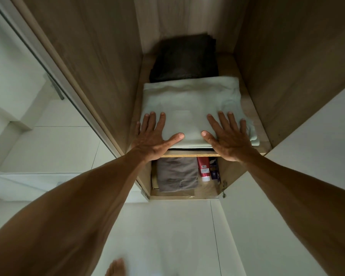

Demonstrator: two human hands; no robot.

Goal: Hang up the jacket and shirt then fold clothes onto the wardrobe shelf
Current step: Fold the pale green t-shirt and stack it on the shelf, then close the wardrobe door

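Your left hand (154, 136) and right hand (227, 136) press flat, fingers spread, on the folded pale cloth (189, 104) on the shelf (187, 155), before dark clothes (184, 60). Placing step; next, release and withdraw.

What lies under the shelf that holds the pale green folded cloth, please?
A folded grey-brown garment, a red bottle beside it and a small dark item that is too unclear to name. The shelf hides whatever lies further back.
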